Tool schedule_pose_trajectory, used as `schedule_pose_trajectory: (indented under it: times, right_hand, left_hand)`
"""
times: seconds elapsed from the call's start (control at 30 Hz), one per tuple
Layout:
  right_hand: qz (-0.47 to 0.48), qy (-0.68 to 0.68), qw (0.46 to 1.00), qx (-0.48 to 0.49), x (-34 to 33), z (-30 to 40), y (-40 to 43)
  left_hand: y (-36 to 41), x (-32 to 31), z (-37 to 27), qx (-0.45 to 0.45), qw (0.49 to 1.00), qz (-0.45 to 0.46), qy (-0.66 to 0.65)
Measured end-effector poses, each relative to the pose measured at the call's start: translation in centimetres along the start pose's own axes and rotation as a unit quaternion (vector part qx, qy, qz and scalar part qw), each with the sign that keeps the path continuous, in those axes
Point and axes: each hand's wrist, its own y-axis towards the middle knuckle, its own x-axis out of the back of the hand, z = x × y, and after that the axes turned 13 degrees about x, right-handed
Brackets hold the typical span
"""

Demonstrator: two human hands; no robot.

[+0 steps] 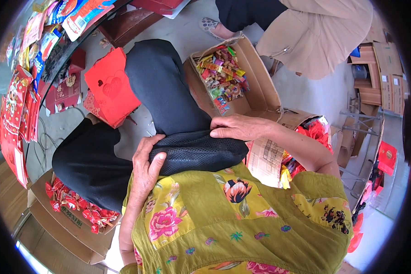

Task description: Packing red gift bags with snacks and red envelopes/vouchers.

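A bundle of black mesh fabric [195, 156] lies across the lap, over black trousers [161, 82]. At its left end my left hand [149, 159] grips it, the thumb on top and the fingers over the far edge. My right hand [234, 127] holds the upper right edge of the fabric between thumb and bent fingers. Beyond the right hand, an open cardboard box [260, 78] contains wrapped sweets and peanuts [224, 73]. Red gift bags or boxes [114, 87] with a heart design stand left of the raised knee.
Another cardboard box [265, 157] with red and yellow packets is beside my right arm. A carton [68, 236] with red-wrapped items [85, 209] lies at lower left. Snack packets [17, 99] line the left edge. Another person in beige clothing [304, 37] is at upper right, near stacked cartons [390, 75].
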Motion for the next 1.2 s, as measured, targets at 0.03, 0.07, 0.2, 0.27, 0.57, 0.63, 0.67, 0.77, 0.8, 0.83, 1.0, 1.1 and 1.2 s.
schedule_pose_trajectory:
  times: [0.03, 0.07, 0.2, 0.27, 0.57, 0.63, 0.67, 0.77, 0.8, 0.83, 1.0, 1.1, 1.2]
  right_hand:
    - [0.013, -0.003, 1.000, -0.005, 0.1, 0.0, -0.1]
    - [0.026, -0.012, 1.000, 0.005, 0.1, 0.2, -0.3]
    - [0.068, -0.035, 0.997, 0.023, -0.5, 0.5, -1.1]
    - [0.080, -0.040, 0.996, 0.017, -0.6, 0.5, -1.0]
    - [0.119, -0.095, 0.988, -0.004, 0.2, 0.8, 0.0]
    - [0.122, -0.132, 0.984, 0.008, 0.2, 1.1, 0.4]
    - [0.115, -0.156, 0.981, 0.013, 0.1, 1.1, 0.7]
    - [0.105, -0.234, 0.967, 0.014, -0.1, 2.4, 1.0]
    - [0.078, -0.258, 0.963, 0.027, -0.5, 2.9, 0.8]
    - [0.082, -0.262, 0.961, 0.034, -1.0, 3.2, 0.8]
    - [0.025, -0.433, 0.899, 0.060, -3.1, 4.2, -0.3]
    - [0.007, -0.468, 0.880, 0.078, -3.7, 3.6, -0.6]
    - [-0.004, -0.471, 0.879, 0.069, -3.8, 3.4, -0.7]
  left_hand:
    - [-0.1, -0.1, -0.3, 0.000, 1.000, -0.003, 0.005]
    - [-0.2, -0.2, -0.6, -0.002, 1.000, -0.006, 0.007]
    - [-0.9, -0.5, -1.7, -0.016, 0.999, 0.000, 0.031]
    - [-0.9, -0.4, -1.7, -0.014, 0.999, 0.002, 0.033]
    - [-0.2, -0.5, -0.3, -0.018, 1.000, 0.018, -0.015]
    - [-0.4, -0.6, 0.2, -0.030, 0.999, 0.004, -0.022]
    - [-0.5, -0.7, 0.4, -0.031, 0.999, 0.000, -0.017]
    - [-0.6, -1.0, 1.0, -0.053, 0.998, -0.021, -0.016]
    - [-0.6, -0.9, 0.5, -0.045, 0.999, -0.020, -0.013]
    - [-0.6, -1.0, 0.5, -0.046, 0.999, -0.023, -0.009]
    - [-0.7, -1.3, 0.5, -0.049, 0.998, -0.026, 0.001]
    - [-0.6, -1.5, 0.6, -0.056, 0.998, -0.028, 0.009]
    - [-0.2, -1.6, 0.6, -0.066, 0.997, -0.029, 0.010]
